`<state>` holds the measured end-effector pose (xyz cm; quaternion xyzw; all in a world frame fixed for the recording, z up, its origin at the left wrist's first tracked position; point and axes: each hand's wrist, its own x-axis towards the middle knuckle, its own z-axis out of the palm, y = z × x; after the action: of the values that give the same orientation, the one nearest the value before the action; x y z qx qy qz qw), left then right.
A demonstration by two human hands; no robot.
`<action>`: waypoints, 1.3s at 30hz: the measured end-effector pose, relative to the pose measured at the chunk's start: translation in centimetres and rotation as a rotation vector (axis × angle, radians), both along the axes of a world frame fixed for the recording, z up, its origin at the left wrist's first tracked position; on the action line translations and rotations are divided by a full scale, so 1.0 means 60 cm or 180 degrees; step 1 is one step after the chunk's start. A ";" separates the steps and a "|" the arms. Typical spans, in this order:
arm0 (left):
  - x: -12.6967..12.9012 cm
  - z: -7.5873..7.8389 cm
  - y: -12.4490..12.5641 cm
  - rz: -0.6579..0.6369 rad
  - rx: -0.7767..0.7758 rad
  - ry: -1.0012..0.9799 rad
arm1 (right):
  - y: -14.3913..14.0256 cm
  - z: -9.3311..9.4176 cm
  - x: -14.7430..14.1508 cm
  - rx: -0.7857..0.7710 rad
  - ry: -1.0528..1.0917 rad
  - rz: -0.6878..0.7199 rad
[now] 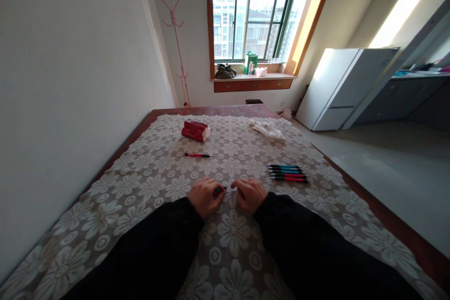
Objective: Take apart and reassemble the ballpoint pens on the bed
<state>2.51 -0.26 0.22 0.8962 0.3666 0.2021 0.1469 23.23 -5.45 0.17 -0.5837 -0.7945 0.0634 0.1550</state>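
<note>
Pinching is seen at frame center. Small teal-tinted dark piece (218, 190) is gripped between thumb and fingers by the left hand (206, 198); it's mostly covered, so the exact part can't be told. Right hand (251, 194) is placed just beside, fingers curled in. A thin pale piece (228, 190) is seen in the gap between the hands (too small to make out properly); whether it's gripped by the right hand can't be told. Forearms are covered by black sleeves (151, 243).

Worktop (225, 110) is mostly covered by a floral tablecloth (234, 234). Right of center, a row of pens (286, 171), black with blue or red sections, is laid side by side, apart from the right hand. Beyond the left hand, a single red-and-black pen (198, 155) is laid crosswise. Behind that, a red packet (193, 130) is placed; a crumpled white bag (267, 130) is left toward the far right of the cloth.
</note>
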 end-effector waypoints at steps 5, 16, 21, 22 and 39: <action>0.000 -0.004 0.006 -0.0071 0.0079 -0.0126 | 0.001 -0.008 0.003 0.0184 0.0165 0.0191; -0.007 0.003 -0.004 0.0231 0.0104 -0.1051 | 0.010 -0.015 0.010 0.0476 0.1700 -0.0047; -0.005 0.003 -0.006 0.0034 0.0049 -0.1002 | 0.021 -0.016 0.016 0.0410 0.3077 -0.0042; -0.004 0.003 -0.006 -0.0022 0.0088 -0.0879 | 0.022 -0.015 0.016 0.0356 0.3250 -0.0005; 0.006 0.011 -0.011 -0.0721 0.0155 0.0372 | 0.023 -0.015 0.011 0.0280 0.3521 -0.0065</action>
<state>2.86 -0.89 0.88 0.9454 0.2658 0.1406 0.1254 23.87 -4.08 -0.75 -0.4641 -0.5909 0.3258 0.5739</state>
